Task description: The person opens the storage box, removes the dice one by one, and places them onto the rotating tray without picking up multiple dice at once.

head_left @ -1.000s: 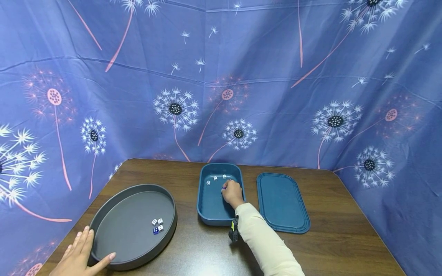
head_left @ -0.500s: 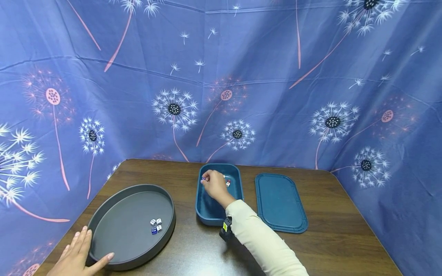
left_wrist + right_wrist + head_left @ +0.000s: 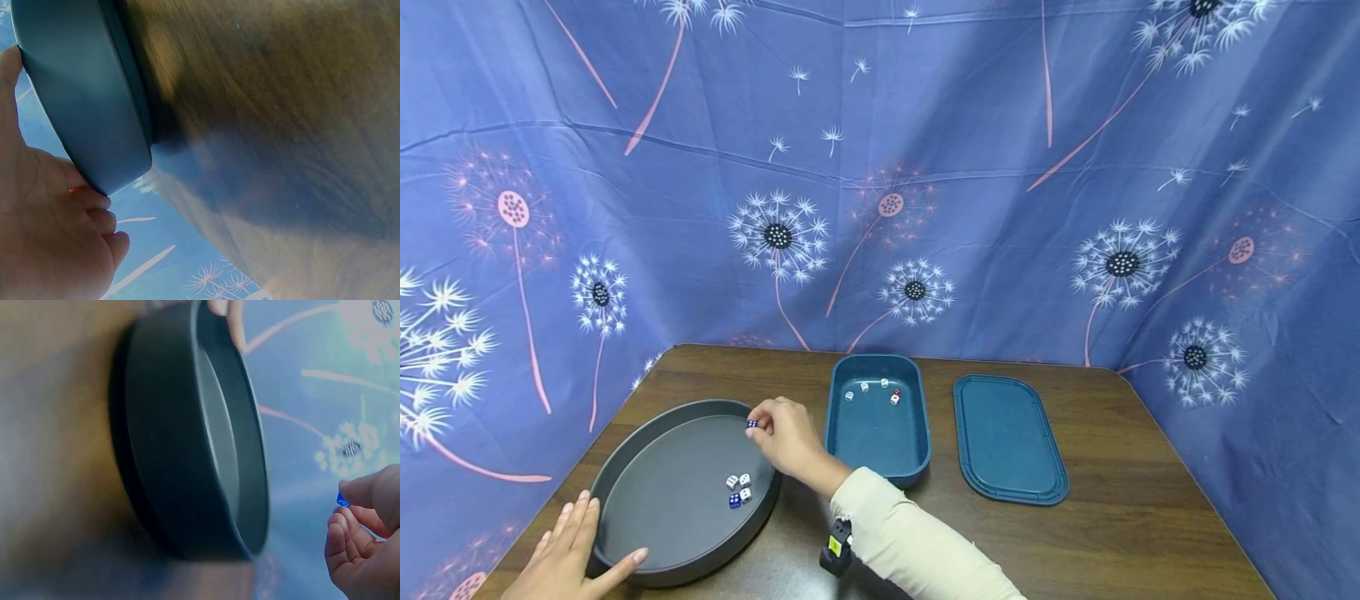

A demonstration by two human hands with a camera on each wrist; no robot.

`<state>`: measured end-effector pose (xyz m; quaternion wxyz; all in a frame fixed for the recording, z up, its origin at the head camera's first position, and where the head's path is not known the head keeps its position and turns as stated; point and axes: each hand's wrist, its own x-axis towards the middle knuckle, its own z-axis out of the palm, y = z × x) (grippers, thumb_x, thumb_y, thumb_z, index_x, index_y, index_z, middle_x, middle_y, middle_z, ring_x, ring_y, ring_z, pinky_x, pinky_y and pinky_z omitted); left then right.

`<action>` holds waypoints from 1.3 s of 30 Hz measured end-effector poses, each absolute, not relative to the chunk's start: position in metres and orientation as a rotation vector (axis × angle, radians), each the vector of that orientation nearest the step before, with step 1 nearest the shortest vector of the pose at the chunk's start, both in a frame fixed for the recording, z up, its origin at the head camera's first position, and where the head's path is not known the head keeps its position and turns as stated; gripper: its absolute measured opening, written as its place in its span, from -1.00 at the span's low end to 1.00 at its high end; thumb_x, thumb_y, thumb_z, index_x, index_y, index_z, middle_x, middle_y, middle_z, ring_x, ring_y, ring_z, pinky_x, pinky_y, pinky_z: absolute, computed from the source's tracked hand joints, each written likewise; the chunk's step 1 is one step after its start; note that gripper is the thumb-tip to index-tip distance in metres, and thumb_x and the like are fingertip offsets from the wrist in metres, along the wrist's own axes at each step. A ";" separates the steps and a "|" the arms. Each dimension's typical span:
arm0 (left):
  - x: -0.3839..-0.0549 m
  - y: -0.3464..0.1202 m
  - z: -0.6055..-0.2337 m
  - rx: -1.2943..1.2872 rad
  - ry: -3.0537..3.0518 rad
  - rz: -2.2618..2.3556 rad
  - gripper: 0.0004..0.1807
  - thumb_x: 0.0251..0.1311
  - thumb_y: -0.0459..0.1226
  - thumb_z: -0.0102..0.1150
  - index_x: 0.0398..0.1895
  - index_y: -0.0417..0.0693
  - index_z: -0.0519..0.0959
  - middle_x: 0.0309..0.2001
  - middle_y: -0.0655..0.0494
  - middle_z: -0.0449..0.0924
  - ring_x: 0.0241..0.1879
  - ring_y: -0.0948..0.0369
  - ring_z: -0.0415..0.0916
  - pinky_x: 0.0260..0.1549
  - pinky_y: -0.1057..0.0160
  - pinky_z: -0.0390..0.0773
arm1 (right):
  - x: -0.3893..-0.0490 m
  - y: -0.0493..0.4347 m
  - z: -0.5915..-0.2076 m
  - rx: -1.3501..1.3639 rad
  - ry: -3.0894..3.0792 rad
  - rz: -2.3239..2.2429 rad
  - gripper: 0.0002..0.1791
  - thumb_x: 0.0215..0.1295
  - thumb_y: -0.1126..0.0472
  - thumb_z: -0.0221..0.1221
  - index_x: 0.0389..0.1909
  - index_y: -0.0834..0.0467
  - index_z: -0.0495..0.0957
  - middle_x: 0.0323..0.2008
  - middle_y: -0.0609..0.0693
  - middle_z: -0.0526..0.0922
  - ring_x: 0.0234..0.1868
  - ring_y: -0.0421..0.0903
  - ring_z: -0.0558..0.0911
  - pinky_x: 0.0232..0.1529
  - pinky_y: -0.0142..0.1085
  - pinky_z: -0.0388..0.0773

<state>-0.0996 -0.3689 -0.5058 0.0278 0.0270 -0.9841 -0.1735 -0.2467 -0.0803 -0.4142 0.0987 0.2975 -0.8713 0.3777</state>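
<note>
My right hand (image 3: 790,437) pinches a blue die (image 3: 752,424) between thumb and fingertips, over the right rim of the round dark grey tray (image 3: 677,475). In the right wrist view the same blue die (image 3: 343,500) shows at the fingertips, beside the tray wall (image 3: 169,437). White dice (image 3: 739,481) and another blue die (image 3: 734,501) lie grouped on the tray floor, towards its right side. At the tray's left side rests my left hand (image 3: 568,550), fingers spread along the outside and thumb at the front rim. The left wrist view shows that hand (image 3: 56,231) against the tray wall.
A deep blue rectangular bin (image 3: 880,450) stands behind my right forearm, with several white dice (image 3: 865,387) and a red die (image 3: 897,392) inside. Right of it lies a flat blue lid (image 3: 1011,442) on the wooden table (image 3: 1120,500). A patterned blue cloth (image 3: 1000,208) hangs behind.
My right hand has lifted the blue die out of the bin and carried it left to the round tray's rim. The left hand stays at the tray.
</note>
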 end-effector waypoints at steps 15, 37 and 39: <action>-0.098 -0.369 -0.506 0.090 -3.043 -0.528 0.21 0.21 0.25 0.04 0.33 -0.71 -0.19 0.37 -0.64 -0.40 0.36 -0.41 -0.59 0.20 -0.34 -0.64 | -0.205 -0.121 -0.471 0.934 -2.519 0.902 -0.91 0.03 0.20 0.41 -0.46 0.01 0.68 -0.59 -0.27 0.48 -0.53 -0.49 0.34 -0.48 -0.71 0.17; -0.099 -0.368 -0.505 0.082 -3.045 -0.557 0.20 0.21 0.23 0.04 0.33 -0.71 -0.20 0.36 -0.65 -0.41 0.35 -0.43 -0.58 0.18 -0.42 -0.54 | -0.194 -0.131 -0.486 0.766 -2.560 0.589 -0.89 -0.02 0.05 0.43 -0.45 -0.15 0.70 -0.51 -0.33 0.57 -0.43 -0.37 0.49 -0.38 -0.61 0.36; -0.100 -0.370 -0.506 0.080 -3.039 -0.551 0.20 0.21 0.24 0.04 0.33 -0.72 -0.20 0.36 -0.65 -0.40 0.35 -0.43 -0.58 0.18 -0.42 -0.54 | -0.194 -0.130 -0.486 0.767 -2.568 0.617 -0.88 -0.01 0.06 0.43 -0.40 -0.13 0.72 -0.53 -0.32 0.56 -0.43 -0.37 0.49 -0.40 -0.61 0.35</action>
